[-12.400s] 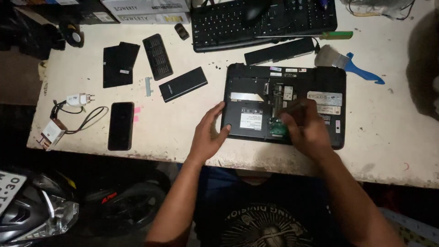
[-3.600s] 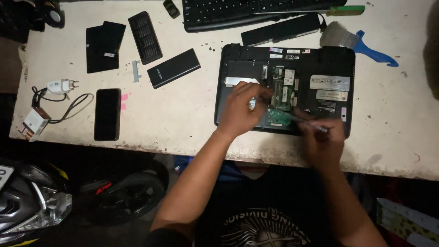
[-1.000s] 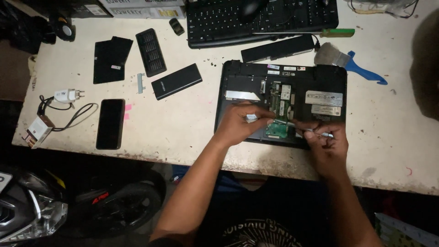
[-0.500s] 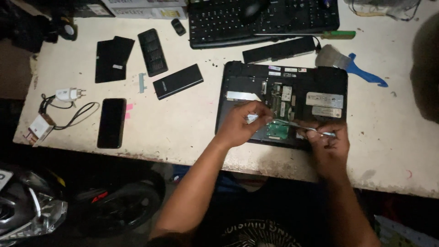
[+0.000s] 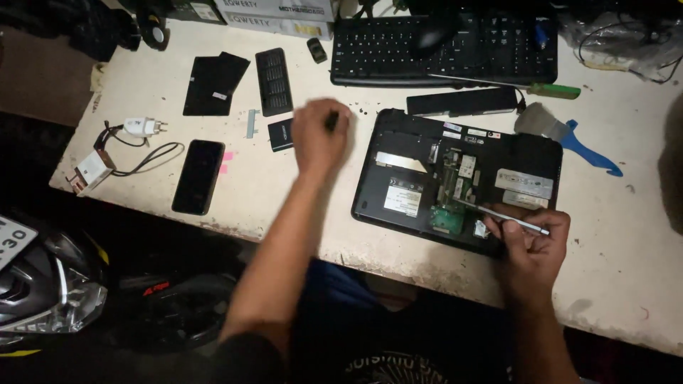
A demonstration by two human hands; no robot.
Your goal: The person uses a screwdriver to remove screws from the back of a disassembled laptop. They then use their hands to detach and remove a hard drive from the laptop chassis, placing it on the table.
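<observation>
Pale, stained surface (image 5: 284, 206) carries all items. Black keyboard (image 5: 455, 50) at far edge. Opened black laptop base (image 5: 398, 153), underside up, lies at near edge, green circuit board (image 5: 448, 217) exposed. Long black battery (image 5: 462, 102) just beyond laptop. Black phone (image 5: 198, 176) well left. Left hand (image 5: 319, 136) is out left of laptop, over small black cover panel (image 5: 282, 134); grip state: cannot tell, blurred. Right hand (image 5: 530, 238) at laptop's near-right corner, grip clamped on thin metal tool (image 5: 505, 217), tip toward circuit board.

Opened laptop (image 5: 455, 178) on table (image 5: 626, 263), keyboard (image 5: 445, 50) behind, phone (image 5: 198, 176) far left.
</observation>
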